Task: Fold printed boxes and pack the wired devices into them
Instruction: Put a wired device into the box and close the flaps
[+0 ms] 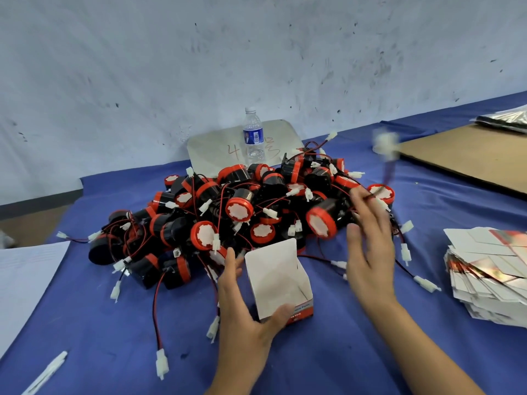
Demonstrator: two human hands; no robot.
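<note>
L hand (245, 309) clamped round open-topped box (271, 269), white inside showing, device pile (236, 206) just beyond fingertips, bare blue cloth (328, 360) nearside; R hand (370, 252) blurred w/ wire (387, 170) at fingertips, grip can't tell, flat-box stack (490, 275) to its right.

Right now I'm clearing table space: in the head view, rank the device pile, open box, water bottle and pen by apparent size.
1. device pile
2. open box
3. water bottle and pen look similar; the bottle is farther, so unranked.
</note>
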